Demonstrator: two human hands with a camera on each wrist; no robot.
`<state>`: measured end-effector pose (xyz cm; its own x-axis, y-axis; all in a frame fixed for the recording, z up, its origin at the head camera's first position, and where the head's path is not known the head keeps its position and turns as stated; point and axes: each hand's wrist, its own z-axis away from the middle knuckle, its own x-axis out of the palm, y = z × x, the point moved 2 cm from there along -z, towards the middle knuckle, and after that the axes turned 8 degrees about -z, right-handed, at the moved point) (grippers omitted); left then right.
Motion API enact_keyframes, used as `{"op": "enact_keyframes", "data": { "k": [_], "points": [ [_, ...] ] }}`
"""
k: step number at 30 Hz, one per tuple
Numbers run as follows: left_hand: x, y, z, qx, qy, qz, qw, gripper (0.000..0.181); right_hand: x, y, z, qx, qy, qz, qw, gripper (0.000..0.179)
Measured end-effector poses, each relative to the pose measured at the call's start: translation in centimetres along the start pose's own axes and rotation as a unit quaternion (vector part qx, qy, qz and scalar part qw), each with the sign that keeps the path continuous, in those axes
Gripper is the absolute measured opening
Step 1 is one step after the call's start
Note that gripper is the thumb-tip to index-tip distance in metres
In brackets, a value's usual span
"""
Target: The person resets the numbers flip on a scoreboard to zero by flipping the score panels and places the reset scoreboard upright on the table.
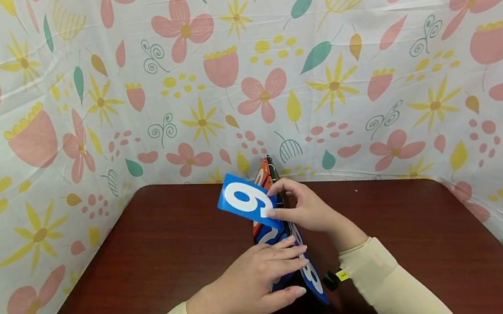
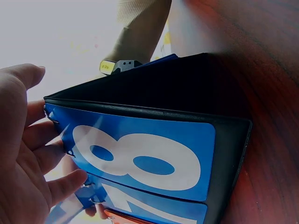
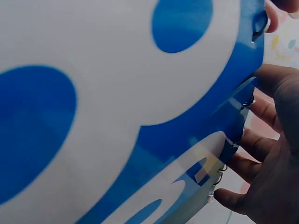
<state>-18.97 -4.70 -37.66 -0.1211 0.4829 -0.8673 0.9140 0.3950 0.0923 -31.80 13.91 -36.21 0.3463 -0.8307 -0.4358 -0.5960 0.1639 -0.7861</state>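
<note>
A black tent-shaped flip scoreboard (image 2: 229,135) with ring-bound number cards stands on the table. My right hand (image 1: 308,208) pinches a blue number card (image 1: 240,195) by its ringed edge, between thumb and fingers. The card's white digit looks like a 6 in the head view, and it is lifted and tilted to the left. My left hand (image 1: 258,279) rests across the scoreboard's near top edge, its fingers fairly straight over the rings. Beneath it, a blue card with a white 8 (image 2: 140,158) hangs on the right face. Orange cards (image 1: 262,175) sit at the far end.
The dark red-brown table (image 1: 180,237) extends around the scoreboard on both sides. A flower-patterned cloth (image 1: 344,79) hangs behind and along the sides. Small black devices sit at both wrists, the right one (image 1: 333,279) with a yellow label.
</note>
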Motion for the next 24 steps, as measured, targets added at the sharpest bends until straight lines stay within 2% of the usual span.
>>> {"op": "enact_keyframes", "data": {
  "k": [8, 17, 20, 24],
  "points": [
    [-0.1, 0.1, 0.0, -0.006, -0.002, 0.004, 1.0, 0.047, 0.4, 0.1, 0.1, -0.019, -0.021, 0.025, 0.9993, 0.035],
    [0.0, 0.1, 0.0, -0.008, -0.005, 0.01, 0.9999, 0.048, 0.4, -0.6, 0.2, -0.039, -0.051, 0.115, 0.9913, 0.027],
    [0.0, 0.1, 0.0, -0.004, -0.003, 0.005, 1.0, 0.048, 0.4, -0.9, 0.2, -0.036, -0.049, 0.151, 0.9867, 0.027],
    [0.0, 0.2, -0.1, 0.016, 0.008, -0.016, 0.9997, 0.047, 0.2, -1.1, 0.3, -0.016, -0.041, 0.167, 0.9849, 0.028]
  ]
}}
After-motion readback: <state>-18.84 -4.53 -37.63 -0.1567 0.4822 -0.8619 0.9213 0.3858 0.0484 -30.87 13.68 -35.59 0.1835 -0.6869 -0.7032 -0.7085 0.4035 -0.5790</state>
